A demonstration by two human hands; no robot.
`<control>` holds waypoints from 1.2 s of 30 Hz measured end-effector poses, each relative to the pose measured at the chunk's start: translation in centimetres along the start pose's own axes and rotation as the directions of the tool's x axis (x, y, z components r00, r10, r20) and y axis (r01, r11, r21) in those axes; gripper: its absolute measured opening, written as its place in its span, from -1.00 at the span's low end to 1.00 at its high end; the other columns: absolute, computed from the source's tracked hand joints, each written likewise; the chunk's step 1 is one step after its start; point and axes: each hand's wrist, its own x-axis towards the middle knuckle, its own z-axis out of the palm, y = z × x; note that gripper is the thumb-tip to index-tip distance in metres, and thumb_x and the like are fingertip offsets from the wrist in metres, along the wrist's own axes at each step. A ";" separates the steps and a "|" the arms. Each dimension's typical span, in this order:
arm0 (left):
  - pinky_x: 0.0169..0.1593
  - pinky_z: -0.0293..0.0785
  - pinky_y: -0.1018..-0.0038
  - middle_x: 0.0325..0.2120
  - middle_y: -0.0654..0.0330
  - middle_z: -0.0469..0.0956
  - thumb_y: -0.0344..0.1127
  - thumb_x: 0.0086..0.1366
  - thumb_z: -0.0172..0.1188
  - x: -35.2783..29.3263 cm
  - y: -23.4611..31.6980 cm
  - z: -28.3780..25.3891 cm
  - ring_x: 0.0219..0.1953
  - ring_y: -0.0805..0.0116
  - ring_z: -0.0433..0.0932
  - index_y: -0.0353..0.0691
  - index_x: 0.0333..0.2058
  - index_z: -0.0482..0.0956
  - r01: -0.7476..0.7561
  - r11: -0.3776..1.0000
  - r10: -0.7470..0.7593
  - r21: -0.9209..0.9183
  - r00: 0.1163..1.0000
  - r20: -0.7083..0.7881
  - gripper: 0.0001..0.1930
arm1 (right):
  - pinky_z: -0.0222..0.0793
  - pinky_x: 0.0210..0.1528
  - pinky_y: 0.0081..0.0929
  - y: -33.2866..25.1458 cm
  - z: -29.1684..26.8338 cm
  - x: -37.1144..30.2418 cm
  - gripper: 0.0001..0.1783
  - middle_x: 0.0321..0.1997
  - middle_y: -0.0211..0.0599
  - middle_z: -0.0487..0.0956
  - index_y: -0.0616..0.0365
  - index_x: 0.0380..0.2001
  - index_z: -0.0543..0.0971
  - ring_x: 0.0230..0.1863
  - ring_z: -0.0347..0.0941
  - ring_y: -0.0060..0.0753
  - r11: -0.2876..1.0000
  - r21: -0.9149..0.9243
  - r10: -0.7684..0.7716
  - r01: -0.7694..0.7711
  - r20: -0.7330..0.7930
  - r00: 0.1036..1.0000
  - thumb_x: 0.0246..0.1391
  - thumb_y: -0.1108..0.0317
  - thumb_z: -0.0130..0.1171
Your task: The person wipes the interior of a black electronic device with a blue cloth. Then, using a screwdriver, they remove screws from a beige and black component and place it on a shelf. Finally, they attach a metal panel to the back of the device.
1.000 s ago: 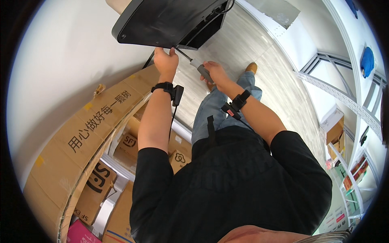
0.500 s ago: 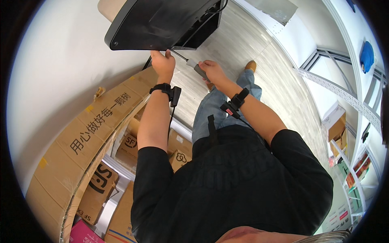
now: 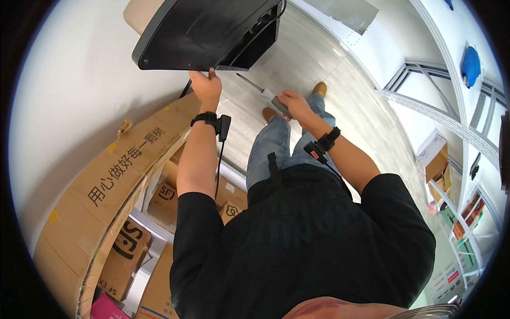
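- Up at the far end of the view, a black flat monitor (image 3: 207, 32) is held raised against the white wall, its back panel facing the person and its long axis running left to right.
- The left hand (image 3: 206, 87) grips the monitor's near lower edge, fingers curled up under the rim and thumb on the panel; it bears the weight from below.
- The right hand (image 3: 292, 102) is closed around the grey handle of a screwdriver (image 3: 260, 89), just to the right of the left hand and a little nearer.
- The screwdriver's slim shaft points far and left, toward the recessed mount area on the monitor's back; its tip is near the panel's lower edge but apart from it.
- Of the two hands, the left one touches the monitor; the right is close by, with only the tool's shaft reaching toward it.
- Each wrist carries a black strap (image 3: 208, 119) with a small device, and a thin cable hangs from the left one.
- Along the left, flattened and stacked cardboard boxes (image 3: 114, 175) lean by a white metal shelf frame (image 3: 154, 228); whether anything is inside the boxes cannot be told.
- Far to the right stand white shelving racks (image 3: 451, 122) with a brown carton (image 3: 433, 159) on one level.
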 end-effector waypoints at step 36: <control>-0.10 0.42 0.50 -0.16 0.18 0.52 -0.11 0.42 -0.07 -10.5 19.6 14.5 -0.15 0.43 0.49 -0.22 0.12 0.32 0.827 0.371 -0.146 -0.422 0.501 0.853 -0.58 | 0.38 -0.30 -0.53 -3.7 -16.5 1.0 -0.72 -0.24 -0.33 0.53 0.19 -0.17 0.47 -0.28 0.43 -0.54 0.930 -0.140 -0.353 0.340 -0.078 0.932 0.05 0.36 0.21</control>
